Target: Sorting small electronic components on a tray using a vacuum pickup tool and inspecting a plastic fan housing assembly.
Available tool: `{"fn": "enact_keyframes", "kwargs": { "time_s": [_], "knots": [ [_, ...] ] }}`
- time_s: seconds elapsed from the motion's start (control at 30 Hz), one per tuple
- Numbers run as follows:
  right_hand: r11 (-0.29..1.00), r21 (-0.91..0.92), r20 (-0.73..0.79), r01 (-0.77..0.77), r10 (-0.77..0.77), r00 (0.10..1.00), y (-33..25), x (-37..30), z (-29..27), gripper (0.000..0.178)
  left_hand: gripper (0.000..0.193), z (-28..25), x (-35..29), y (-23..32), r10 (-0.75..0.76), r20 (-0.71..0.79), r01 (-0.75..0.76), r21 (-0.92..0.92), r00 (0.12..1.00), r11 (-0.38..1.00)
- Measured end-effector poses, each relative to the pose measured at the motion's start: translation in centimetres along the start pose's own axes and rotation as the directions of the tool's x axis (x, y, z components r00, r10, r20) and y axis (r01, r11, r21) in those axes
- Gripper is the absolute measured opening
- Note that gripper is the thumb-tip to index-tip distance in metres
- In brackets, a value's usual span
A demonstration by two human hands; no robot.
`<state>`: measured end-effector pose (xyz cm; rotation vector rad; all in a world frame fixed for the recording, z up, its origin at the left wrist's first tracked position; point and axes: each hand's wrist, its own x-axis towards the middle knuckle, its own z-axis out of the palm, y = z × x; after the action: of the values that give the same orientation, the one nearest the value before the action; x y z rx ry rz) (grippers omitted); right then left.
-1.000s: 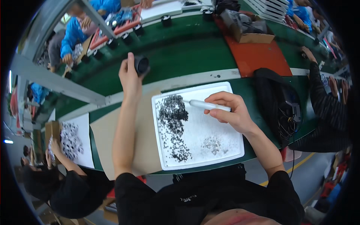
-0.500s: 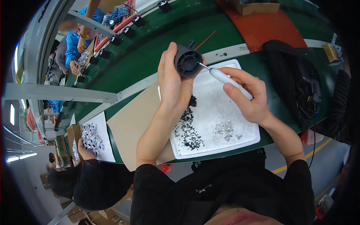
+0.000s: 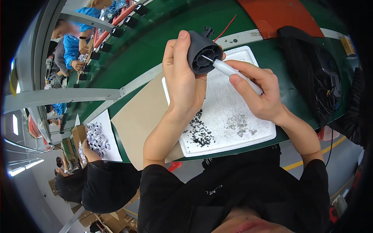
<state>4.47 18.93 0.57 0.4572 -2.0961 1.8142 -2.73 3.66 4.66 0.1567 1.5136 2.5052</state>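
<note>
My left hand [image 3: 183, 73] is wrapped round a dark grey round plastic housing [image 3: 199, 42], its open ribbed end turned toward me. A thin red wire [image 3: 226, 28] sticks out behind it. In my right hand [image 3: 258, 87] is a white pen-shaped screwdriver [image 3: 235, 73], gripped by the handle. Its thin metal shaft reaches into the ribbed end of the housing; the tip's exact contact is too small to tell. Below both hands lies a white tray [image 3: 219, 149] with a heap of small black parts [image 3: 201, 132] and a patch of small silvery parts [image 3: 241, 125].
Brown cardboard [image 3: 136, 120] lies left of the tray on the green table [image 3: 163, 42]. A black bag-like thing with cables [image 3: 307, 73] and a red-brown mat [image 3: 279, 17] are to the right. A metal frame [image 3: 77, 95] stands left. Co-workers handle white parts [image 3: 98, 139] at the left.
The screwdriver's tip has gone from the rim side of the housing toward its middle. The housing now sits slightly further right in view and more tilted. Both hands keep their grip.
</note>
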Motion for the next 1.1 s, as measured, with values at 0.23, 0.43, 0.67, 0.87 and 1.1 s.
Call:
{"fn": "enact_keyframes", "kwargs": {
  "time_s": [0.23, 0.43, 0.67, 0.87, 1.1],
  "knots": [
    [0.998, -0.068, -0.026, -0.019, 0.018, 1.000, -0.1, 0.0, 0.0, 0.031, 0.033, -0.3, 0.6, -1.1, 0.166, 0.024, -0.167, 0.064, 0.986, 0.984],
    [0.931, -0.325, -0.049, 0.168, -0.194, 0.980, -0.2, -0.2, 0.7, 0.031, 0.023, -0.6, 0.2, -2.5, 0.404, -0.047, -0.375, 0.288, 0.914, 0.881],
    [0.899, -0.400, -0.051, 0.179, -0.217, 0.975, 0.2, -0.4, 1.4, 0.032, 0.023, -0.5, -0.5, -2.9, 0.362, -0.083, -0.323, 0.304, 0.928, 0.896],
    [0.979, -0.204, -0.090, 0.025, -0.044, 0.995, -0.6, -0.2, 2.0, 0.031, 0.026, -0.6, -0.1, -3.0, 0.340, -0.109, -0.298, 0.285, 0.934, 0.911],
    [0.941, 0.156, -0.184, -0.301, 0.327, 0.927, -0.3, -0.6, 2.5, 0.028, 0.029, -0.7, 0.3, -3.1, 0.368, -0.065, -0.347, 0.215, 0.928, 0.913]
  ]
}}
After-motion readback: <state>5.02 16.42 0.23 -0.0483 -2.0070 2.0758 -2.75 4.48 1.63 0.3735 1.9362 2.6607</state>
